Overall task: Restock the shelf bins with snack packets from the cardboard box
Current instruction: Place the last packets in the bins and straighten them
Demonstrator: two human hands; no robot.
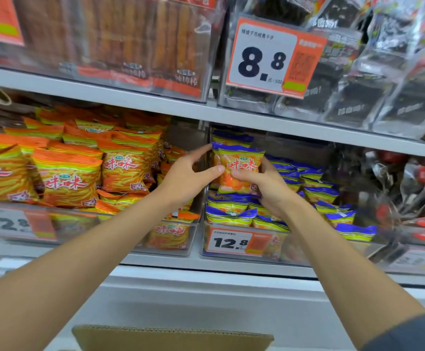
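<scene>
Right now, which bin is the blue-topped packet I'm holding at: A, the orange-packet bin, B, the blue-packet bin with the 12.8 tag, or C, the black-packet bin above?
B: the blue-topped yellow snack packet is raised over the clear plastic bin of matching blue packets.

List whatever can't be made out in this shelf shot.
Head view, cardboard box: cut off by the bottom edge, contents unseen.
Head view, blue-topped packet: lower part covered by the left hand and right hand gripping it.
Head view, left price tag: blurred, last digit unreadable.
Head view, far-right packets: blurred, labels illegible.
</scene>
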